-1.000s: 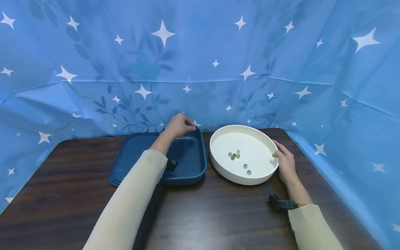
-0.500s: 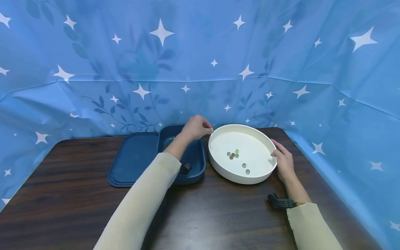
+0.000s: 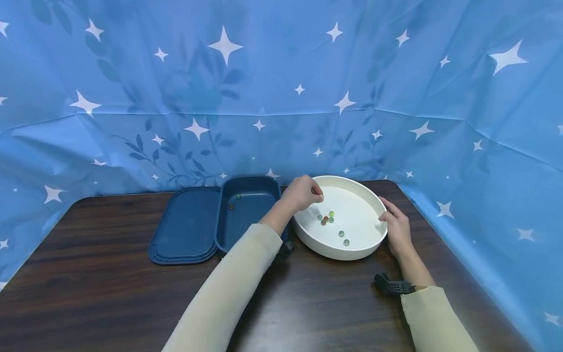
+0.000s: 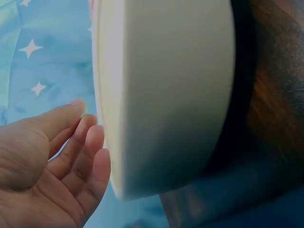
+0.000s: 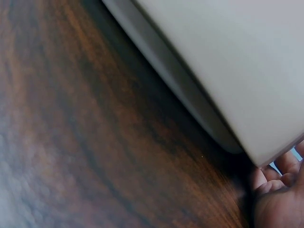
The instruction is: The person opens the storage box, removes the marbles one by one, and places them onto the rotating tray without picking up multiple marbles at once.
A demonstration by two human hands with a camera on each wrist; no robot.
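Note:
My left hand (image 3: 301,193) is over the left part of a round white tray (image 3: 308,237), thumb and fingertips pinching a small pale yellowish marble (image 4: 84,110). Inside the tray lie several glass marbles (image 3: 341,233), clear, green and reddish-brown. On the far right my right hand (image 3: 398,229) grips the tray's rim, thumb over the edge and fingers outside; only part of this hand (image 5: 282,190) shows in the right wrist view. A dark blue rectangular box (image 3: 249,182) stands left of the tray, with a green marble (image 3: 238,196) and a brown marble (image 3: 231,207) in it.
Left of the box lies a flat dark blue lid (image 3: 186,227). All of it rests on a dark wooden table (image 3: 110,283). Behind the table's back edge hangs a blue curtain (image 3: 281,88) with white stars.
My left hand has travelled right, from above the blue box's far rim to above the white tray, with the marble pinched. My right hand keeps its grip on the tray rim.

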